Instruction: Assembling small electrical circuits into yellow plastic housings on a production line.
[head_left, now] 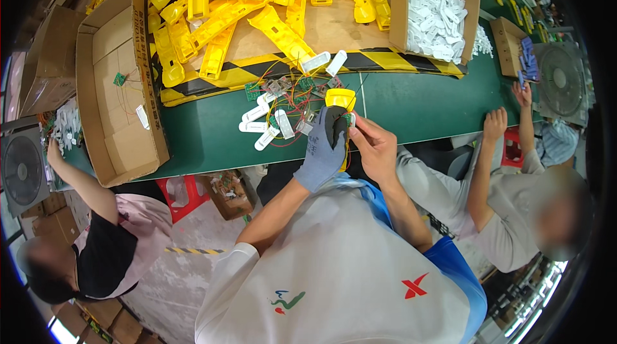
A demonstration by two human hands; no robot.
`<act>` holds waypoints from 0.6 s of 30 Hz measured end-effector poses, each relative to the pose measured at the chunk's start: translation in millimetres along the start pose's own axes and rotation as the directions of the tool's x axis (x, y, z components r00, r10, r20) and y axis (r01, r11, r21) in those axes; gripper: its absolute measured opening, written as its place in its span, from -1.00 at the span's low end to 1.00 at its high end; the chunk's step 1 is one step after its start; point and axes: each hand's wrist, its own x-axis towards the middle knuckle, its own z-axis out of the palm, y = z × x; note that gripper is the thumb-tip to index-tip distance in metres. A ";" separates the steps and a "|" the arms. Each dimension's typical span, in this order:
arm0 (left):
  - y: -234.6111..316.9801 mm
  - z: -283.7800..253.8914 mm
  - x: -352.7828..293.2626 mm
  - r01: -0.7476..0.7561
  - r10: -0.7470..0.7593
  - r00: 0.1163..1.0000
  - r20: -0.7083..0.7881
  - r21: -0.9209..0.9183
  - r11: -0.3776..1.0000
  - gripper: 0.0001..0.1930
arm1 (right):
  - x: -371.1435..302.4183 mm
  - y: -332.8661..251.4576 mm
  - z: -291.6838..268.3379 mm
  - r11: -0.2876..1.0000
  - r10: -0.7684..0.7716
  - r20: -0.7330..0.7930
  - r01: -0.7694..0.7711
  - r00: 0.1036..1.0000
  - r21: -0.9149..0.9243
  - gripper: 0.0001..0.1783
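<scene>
My left hand [323,154], in a grey-blue glove with dark fingertips, is wrapped round a yellow plastic housing [340,97] above the table's near edge. Its upper end sticks out past the glove; the middle is covered by my fingers. Bare, my right hand [377,151] pinches at the housing's right side, where a small white piece [352,119] and a bit of green show at the fingertips. Just beyond lies a tangle of green circuit boards [253,91] with red and yellow wires. White oval plastic parts [285,124] lie among them.
Yellow housings [225,22] are heaped on a board edged with striped tape. An open carton [116,106] stands left, holding a wired board; a carton of white parts [437,16] stands right. People sit on both sides, one reaching toward purple pieces [528,58].
</scene>
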 end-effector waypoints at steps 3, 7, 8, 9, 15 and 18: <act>-9.7 0.5 -4.6 0.038 -0.038 0.999 0.000 -0.050 0.998 -0.75 | -0.5 -3.5 3.3 0.999 0.016 -0.015 -0.017 1.000 -0.045 -0.64; -7.7 -0.5 -4.9 0.056 -0.058 0.998 -0.024 -0.089 0.994 -0.73 | 0.7 -8.4 7.0 0.998 0.045 -0.025 -0.046 0.999 -0.050 -0.65; -7.8 -0.7 -5.0 0.057 -0.059 0.998 -0.022 -0.087 0.995 -0.73 | -0.4 -7.6 6.9 0.998 0.046 -0.027 -0.047 0.999 -0.047 -0.65; -8.0 -1.0 -4.6 0.028 -0.029 0.999 -0.014 -0.053 0.998 -0.73 | -1.5 -6.4 6.2 0.996 0.036 -0.032 -0.039 0.999 -0.075 -0.65; -8.3 -4.2 -4.2 0.010 -0.008 0.999 0.033 -0.065 0.998 -0.76 | -3.1 -3.8 3.1 0.998 0.041 -0.029 -0.042 0.999 -0.035 -0.65; -8.6 -3.1 -6.3 0.058 -0.056 0.998 0.017 -0.118 0.991 -0.76 | -3.1 -1.8 4.4 0.998 0.037 -0.048 -0.039 0.998 -0.058 -0.66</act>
